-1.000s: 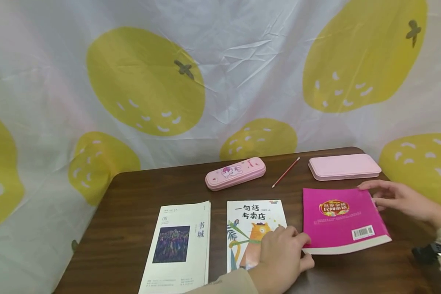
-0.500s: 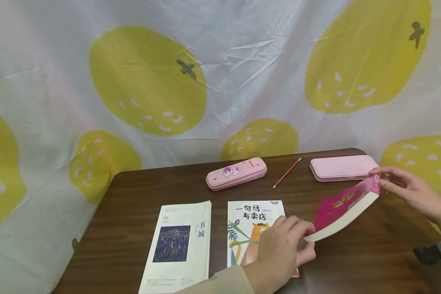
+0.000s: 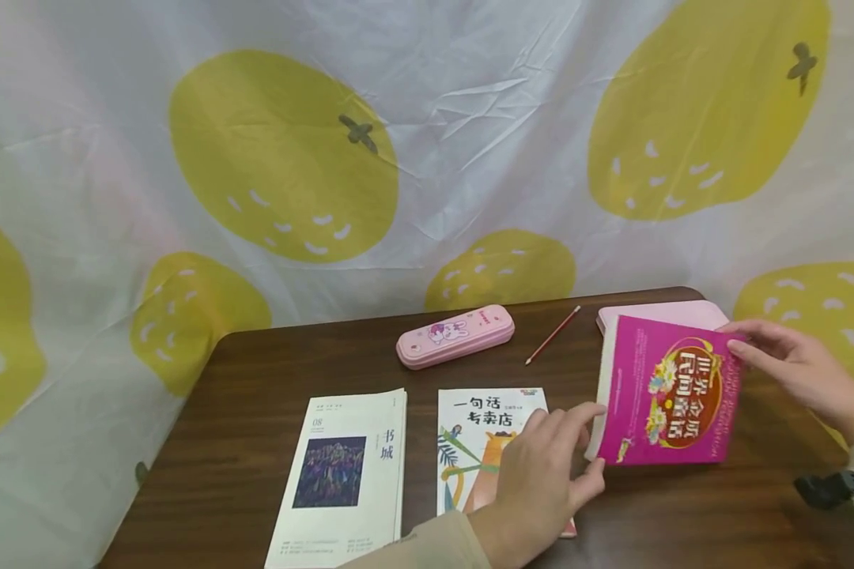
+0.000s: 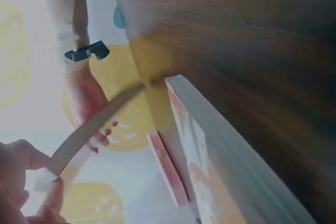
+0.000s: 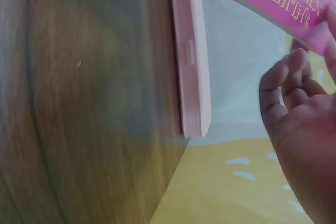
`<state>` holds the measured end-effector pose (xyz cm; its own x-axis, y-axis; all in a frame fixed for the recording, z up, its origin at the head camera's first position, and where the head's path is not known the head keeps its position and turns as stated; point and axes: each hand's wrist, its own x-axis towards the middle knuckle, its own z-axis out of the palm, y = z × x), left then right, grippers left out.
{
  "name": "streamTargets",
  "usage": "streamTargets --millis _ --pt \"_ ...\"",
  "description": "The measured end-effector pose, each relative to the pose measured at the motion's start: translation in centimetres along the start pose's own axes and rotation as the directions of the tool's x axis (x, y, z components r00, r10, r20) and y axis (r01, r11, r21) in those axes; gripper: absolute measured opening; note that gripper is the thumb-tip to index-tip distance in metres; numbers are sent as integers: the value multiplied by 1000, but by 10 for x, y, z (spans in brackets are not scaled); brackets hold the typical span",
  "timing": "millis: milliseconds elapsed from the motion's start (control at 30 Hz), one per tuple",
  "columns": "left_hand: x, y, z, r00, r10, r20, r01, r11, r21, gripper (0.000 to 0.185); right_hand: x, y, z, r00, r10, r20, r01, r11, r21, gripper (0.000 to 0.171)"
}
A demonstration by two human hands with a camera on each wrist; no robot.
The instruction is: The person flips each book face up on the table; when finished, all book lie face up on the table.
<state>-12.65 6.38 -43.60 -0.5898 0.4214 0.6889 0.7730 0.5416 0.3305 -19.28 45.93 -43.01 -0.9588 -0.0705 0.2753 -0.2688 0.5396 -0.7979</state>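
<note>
Left grip: we see our left hand pinching the lower left corner of the magenta book, thumb under and fingers stretched along its page edge; the left wrist view shows the same pinch on the book's edge.
Right grip: our right hand holds the book's upper right corner, fingers laid on the cover and thumb behind as far as we can tell; in the right wrist view the fingers curl just under the pink cover.
Magenta book: it is lifted off the worktop at the right side, tilted up towards us so that the front cover with its round emblem faces the head camera, spine side to the left.
Just behind it: a flat pink case, partly hidden by the raised book.
Under the left wrist: an illustrated book with an orange animal on its cover, lying flat.
Further left: a cream magazine, flat, near the illustrated book but apart from it.
Back of the worktop: a pink pencil case and, beside it, a red pencil.
Backdrop: a white cloth with large yellow fruit shapes.
</note>
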Motion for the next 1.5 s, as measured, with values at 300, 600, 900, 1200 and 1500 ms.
streamTargets --millis 300,600,900,1200,1500 --pt "-1 -3 6 948 -198 248 191 980 52 54 -1 15 2 993 34 117 -9 978 -211 20" --pt "0 -4 13 856 -279 434 250 960 123 49 -11 32 3 961 38 273 14 982 -186 37" --pt "1 -5 31 743 -370 558 290 929 231 49 -11 43 6 898 38 439 20 992 -128 43" --pt "5 4 45 644 -443 623 274 895 353 49 -4 39 12 878 152 454 -95 985 -147 41" --pt "12 6 43 604 -462 649 263 885 384 44 4 30 16 897 77 435 32 971 -239 42"
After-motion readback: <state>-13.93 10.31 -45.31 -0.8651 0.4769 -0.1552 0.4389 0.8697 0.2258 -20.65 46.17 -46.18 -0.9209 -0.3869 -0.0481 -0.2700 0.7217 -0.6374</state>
